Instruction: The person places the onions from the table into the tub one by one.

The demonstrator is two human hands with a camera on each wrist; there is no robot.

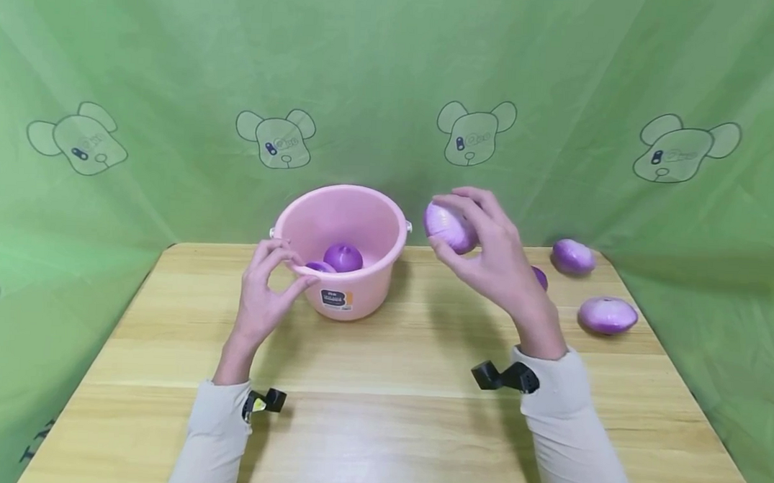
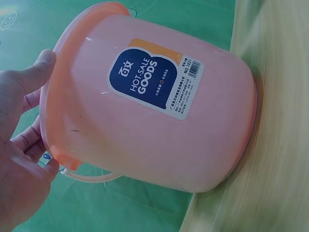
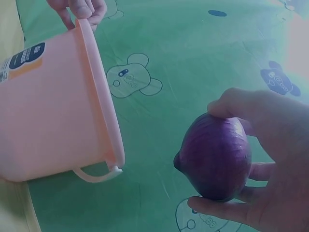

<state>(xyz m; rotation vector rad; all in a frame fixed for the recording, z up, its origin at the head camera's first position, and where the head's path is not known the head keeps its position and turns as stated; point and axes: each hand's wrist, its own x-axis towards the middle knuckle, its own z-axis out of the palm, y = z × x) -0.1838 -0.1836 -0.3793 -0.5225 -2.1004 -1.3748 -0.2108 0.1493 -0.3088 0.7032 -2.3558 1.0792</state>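
Note:
A pink bucket (image 1: 352,297) stands upright on the table toward the back. My left hand (image 1: 265,286) pinches its near-left rim between thumb and fingers; the left wrist view shows the bucket's printed label (image 2: 149,79) close up. Inside the bucket lie a purple onion (image 1: 344,258) and part of another onion (image 1: 321,267), half hidden by the rim. My right hand (image 1: 493,250) grips a purple onion (image 3: 217,157) in the air, to the right of the bucket. In the right wrist view its pointed tip faces the bucket.
Two purple onions lie on the right of the table, one at the back (image 1: 573,257) and one nearer (image 1: 607,315). A further onion (image 1: 539,278) is mostly hidden behind my right wrist. A green printed cloth (image 1: 381,68) hangs behind the wooden table (image 1: 366,428).

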